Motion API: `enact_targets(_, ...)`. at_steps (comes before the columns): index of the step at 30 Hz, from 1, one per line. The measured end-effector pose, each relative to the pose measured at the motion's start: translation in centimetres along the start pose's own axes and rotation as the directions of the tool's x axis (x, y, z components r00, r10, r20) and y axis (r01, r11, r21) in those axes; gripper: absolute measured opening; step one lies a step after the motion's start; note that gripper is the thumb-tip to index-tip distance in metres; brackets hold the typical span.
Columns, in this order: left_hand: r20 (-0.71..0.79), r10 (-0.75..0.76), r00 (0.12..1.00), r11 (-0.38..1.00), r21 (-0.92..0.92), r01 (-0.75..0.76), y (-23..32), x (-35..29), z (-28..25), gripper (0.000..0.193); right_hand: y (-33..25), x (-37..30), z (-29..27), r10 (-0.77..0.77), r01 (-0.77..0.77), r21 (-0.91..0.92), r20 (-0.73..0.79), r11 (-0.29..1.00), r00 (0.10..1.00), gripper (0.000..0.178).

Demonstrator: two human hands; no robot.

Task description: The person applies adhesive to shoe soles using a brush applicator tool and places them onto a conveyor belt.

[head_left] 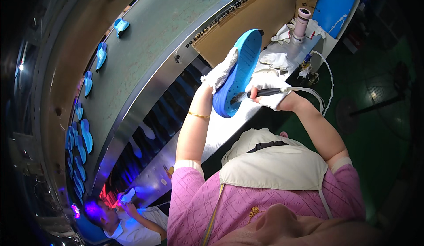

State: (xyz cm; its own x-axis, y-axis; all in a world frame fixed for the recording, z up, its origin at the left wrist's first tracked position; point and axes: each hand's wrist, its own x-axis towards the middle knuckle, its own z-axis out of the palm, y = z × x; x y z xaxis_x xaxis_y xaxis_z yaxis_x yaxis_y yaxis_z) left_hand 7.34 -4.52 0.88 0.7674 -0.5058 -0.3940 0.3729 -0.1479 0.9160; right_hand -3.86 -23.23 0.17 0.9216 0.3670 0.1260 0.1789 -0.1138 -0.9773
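I see the wearer's gloved left hand [223,71] gripping a blue shoe sole [247,60] along its left edge, the sole held tilted with its dotted, grooved face showing. The gloved right hand [270,85], a bare fingertip poking through, pinches a dark-handled brush [267,92], its bristles against the sole's near end; a pale tube [314,93] trails behind the handle. Beyond, I make out white gloves [274,60] and a pink bottle [301,24] on the metal bench [297,53]. To my left, blue shoe pieces [86,136] line the green conveyor belt [145,43], and a white-shirted co-worker [138,228] sits under bluish light.
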Motion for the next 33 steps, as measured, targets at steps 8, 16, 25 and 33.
enact_targets(8, -0.038, -0.018, 0.999, 0.998, 0.053, 0.02, 0.8, -0.9, 0.4, 0.083, 0.4, 0.2, -2.2, -0.066, 0.069, 0.086, -0.033, 0.994, 0.997, 0.012)
enact_targets(16, 0.078, 0.168, 0.983, 0.968, -0.202, -0.149, 1.0, -2.1, -0.6, 0.093, -0.3, -0.9, -4.3, 0.048, -0.037, -0.154, 0.071, 0.987, 0.996, 0.013)
enact_targets(25, 0.262, 0.167, 0.95, 0.652, -0.752, 0.093, -4.8, -3.7, -1.8, 0.074, -0.9, -1.9, -1.8, -0.164, 0.2, 0.089, -0.308, 0.976, 0.937, 0.012)
enact_targets(33, 0.173, 0.328, 0.929, 0.552, -0.833, -0.04, -9.3, -3.1, 4.5, 0.075, -0.6, 0.7, -0.9, -0.346, 0.293, -0.184, -0.537, 0.938, 0.77, 0.012)
